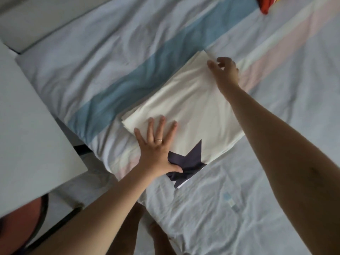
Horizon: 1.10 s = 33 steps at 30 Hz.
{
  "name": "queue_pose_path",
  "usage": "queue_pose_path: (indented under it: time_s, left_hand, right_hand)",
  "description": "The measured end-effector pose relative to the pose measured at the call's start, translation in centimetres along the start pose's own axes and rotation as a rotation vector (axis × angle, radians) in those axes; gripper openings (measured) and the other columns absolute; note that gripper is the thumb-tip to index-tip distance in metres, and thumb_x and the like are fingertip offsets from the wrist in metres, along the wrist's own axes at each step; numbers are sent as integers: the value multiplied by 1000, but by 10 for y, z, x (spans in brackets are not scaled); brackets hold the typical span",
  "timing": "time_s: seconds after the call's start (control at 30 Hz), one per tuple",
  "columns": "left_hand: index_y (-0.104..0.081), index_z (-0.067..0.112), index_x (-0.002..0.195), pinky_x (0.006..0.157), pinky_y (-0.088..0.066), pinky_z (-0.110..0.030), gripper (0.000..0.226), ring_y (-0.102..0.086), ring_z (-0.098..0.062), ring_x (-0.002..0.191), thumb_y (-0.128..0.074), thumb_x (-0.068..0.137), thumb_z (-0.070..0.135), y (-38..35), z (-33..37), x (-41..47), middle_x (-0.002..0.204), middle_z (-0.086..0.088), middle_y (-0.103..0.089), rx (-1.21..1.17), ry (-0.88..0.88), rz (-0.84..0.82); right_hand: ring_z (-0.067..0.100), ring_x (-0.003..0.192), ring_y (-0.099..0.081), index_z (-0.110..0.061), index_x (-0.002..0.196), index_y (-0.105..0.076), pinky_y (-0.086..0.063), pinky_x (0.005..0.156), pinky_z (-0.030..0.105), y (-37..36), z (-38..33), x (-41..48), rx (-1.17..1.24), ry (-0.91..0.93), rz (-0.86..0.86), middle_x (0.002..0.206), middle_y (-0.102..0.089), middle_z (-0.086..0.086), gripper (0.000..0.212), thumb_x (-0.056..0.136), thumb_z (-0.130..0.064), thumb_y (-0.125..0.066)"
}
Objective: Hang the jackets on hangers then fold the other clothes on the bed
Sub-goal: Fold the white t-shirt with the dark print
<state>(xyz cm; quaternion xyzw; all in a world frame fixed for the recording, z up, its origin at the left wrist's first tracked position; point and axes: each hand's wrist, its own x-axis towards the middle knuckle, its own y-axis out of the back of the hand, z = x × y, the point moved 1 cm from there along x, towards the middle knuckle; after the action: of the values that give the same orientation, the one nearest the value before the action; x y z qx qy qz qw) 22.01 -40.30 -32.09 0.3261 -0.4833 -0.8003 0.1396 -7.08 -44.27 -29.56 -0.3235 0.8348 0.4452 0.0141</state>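
On the bed [110, 52] I count one cream shirt [193, 100] with a dark star print, folded into a near rectangle. No jackets or hangers show, so I judge hanging done. My left hand [156, 150] presses it flat with fingers spread, while my right hand [225, 70] curls at the far corner; can't tell if it pinches.

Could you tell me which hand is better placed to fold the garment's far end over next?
Probably the right hand: its curled fingers are at the far corner of the garment, while the left hand lies flat on the near end, pinning it.
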Motion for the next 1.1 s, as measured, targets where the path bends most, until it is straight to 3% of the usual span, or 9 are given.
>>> queue_pose_path:
  time_s: [0.13, 0.23, 0.37, 0.53, 0.7, 0.83, 0.93, 1.0, 1.1]
  left_hand:
    - [12, 33, 149, 98, 11, -71, 153, 16, -37, 142, -69, 28, 82, 3, 1, 0, 157, -5, 12, -5, 1, -37]
    - [12, 32, 149, 97, 10, -73, 153, 18, -37, 141, -70, 29, 81, 5, -1, 1, 157, -5, 14, -11, 11, -51]
    - [23, 37, 143, 97, 19, -70, 149, 33, -33, 136, -72, 36, 78, 6, -1, 2, 153, 1, 28, 0, 2, -75]
    - [17, 35, 146, 97, 16, -71, 152, 24, -35, 140, -72, 31, 78, 4, -2, 3, 154, 0, 22, -7, 9, -74]
    - [9, 34, 148, 101, 7, -73, 142, 18, -35, 142, -72, 40, 77, 8, -5, 1, 156, -2, 15, 4, -41, -20]
    - [15, 39, 145, 102, 15, -68, 130, 24, -31, 141, -69, 52, 74, 10, -7, 2, 155, 2, 22, 6, -83, 18]
    - [-13, 30, 149, 103, 5, -72, 100, 0, -40, 144, -51, 67, 74, 15, -3, 2, 158, -11, -7, -18, -83, 109]
    - [-29, 24, 147, 104, 0, -70, 79, -11, -41, 143, -37, 80, 66, 22, 0, 6, 156, -11, -20, -44, -47, 206]
    - [-15, 31, 151, 104, 1, -70, 72, 0, -36, 145, -22, 87, 64, 30, -16, 29, 160, 2, -9, -41, 118, 191]
  right_hand:
    - [24, 114, -51, -17, 125, -54, -43, 96, 37, -2, -16, 8, -150, 64, -139, 117, -58, 3, 48, 85, -40, -65]
    - [13, 77, -56, -3, 120, -59, -48, 63, 21, -2, -25, 18, -46, 73, -238, 98, -56, 7, 40, 87, -25, -65]
    - [29, 117, -51, -11, 132, -46, -42, 97, 35, -8, -29, 24, -325, 118, -302, 130, -50, 14, 66, 81, -45, -70]
    - [27, 109, -57, -8, 122, -48, -45, 82, 34, -6, -30, 22, -251, 69, -196, 119, -60, 10, 65, 77, -46, -73]
    - [30, 111, -54, -13, 107, -60, -34, 91, 36, 7, -33, 14, -413, 222, -12, 113, -64, 10, 37, 86, -44, -59]
    - [26, 119, -47, -19, 117, -59, -31, 93, 34, 11, -32, 17, -507, 204, 167, 123, -57, 7, 36, 94, -43, -47]
    - [21, 120, -47, -21, 126, -53, -33, 90, 30, 9, -23, 6, -322, 49, 450, 129, -53, 2, 38, 101, -37, -30]
    - [23, 121, -49, -15, 129, -53, -33, 95, 31, -5, -15, -22, -289, 315, 461, 130, -55, 4, 41, 99, -31, -30]
    - [28, 139, -34, -10, 143, -40, -27, 112, 43, -33, 9, -68, -555, 1057, -180, 147, -42, 12, 57, 92, -35, -32]
